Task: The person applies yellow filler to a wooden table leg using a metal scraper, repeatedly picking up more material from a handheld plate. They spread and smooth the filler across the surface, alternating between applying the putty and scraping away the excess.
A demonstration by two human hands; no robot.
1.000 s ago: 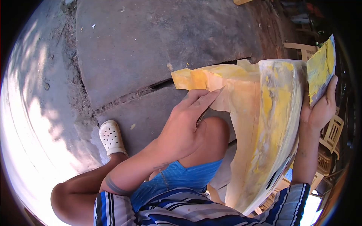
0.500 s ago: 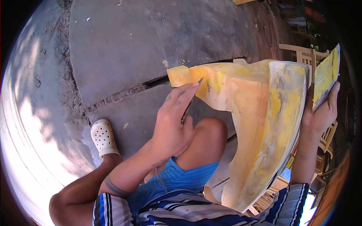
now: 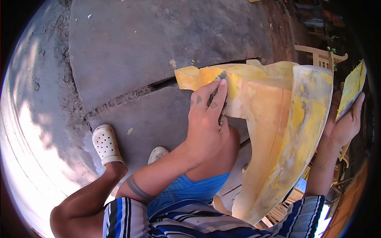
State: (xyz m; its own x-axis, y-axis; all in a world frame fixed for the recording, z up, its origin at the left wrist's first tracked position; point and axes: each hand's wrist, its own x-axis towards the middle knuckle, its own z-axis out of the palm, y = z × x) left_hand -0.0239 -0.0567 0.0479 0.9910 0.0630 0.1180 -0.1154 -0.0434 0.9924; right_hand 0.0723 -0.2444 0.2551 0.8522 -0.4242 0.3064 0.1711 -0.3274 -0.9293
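My left hand (image 3: pixel 208 115) is closed round a thin scraper (image 3: pixel 223 75), whose dark blade rests on the yellow-smeared narrow arm of a large curved wooden piece (image 3: pixel 268 107). Yellow and whitish filler streaks the broad outer edge of this pale piece, which stands to the right of my knees. Beyond its far side, my right hand (image 3: pixel 345 123) grips a flat plate (image 3: pixel 352 89) coated with yellow paste and holds it up, tilted. Part of that hand's fingers is hidden behind the plate.
Grey concrete slabs (image 3: pixel 131 47) with a wide crack lie below. My feet wear white clogs (image 3: pixel 106 143). A pale wooden chair (image 3: pixel 317 55) stands at upper right, with more wooden furniture along the right side.
My left hand has moved right and slightly up along the narrow arm with the scraper. My right hand and the plate have shifted slightly right and down.
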